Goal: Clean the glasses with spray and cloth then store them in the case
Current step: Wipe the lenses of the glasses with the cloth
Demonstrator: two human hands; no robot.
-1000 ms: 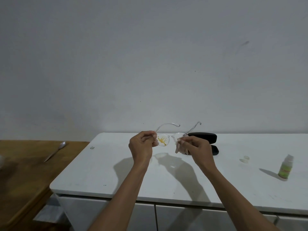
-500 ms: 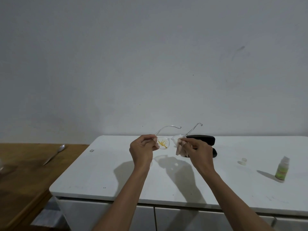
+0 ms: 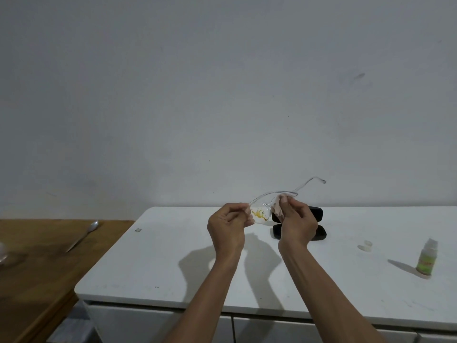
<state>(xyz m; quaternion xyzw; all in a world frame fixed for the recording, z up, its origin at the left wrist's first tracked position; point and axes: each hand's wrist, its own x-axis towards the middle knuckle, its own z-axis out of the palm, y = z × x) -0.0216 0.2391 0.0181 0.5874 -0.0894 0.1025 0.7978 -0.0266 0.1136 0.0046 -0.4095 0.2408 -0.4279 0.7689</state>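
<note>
- The left hand (image 3: 226,227) pinches the clear glasses (image 3: 259,214) by the left end, up in the air over the white table (image 3: 148,263).
- One lens has a yellow stain on it.
- The right hand (image 3: 295,222) holds a small cloth (image 3: 278,209) pressed on the other lens.
- The black case (image 3: 319,224) lies open on the table, behind the hands.
- The spray bottle (image 3: 427,257) stands far to the right.
- A spoon (image 3: 82,235) lies on the brown table (image 3: 37,268).

Grey wall (image 3: 222,82) behind white cabinet (image 3: 173,273), wooden table (image 3: 37,280) alongside.
</note>
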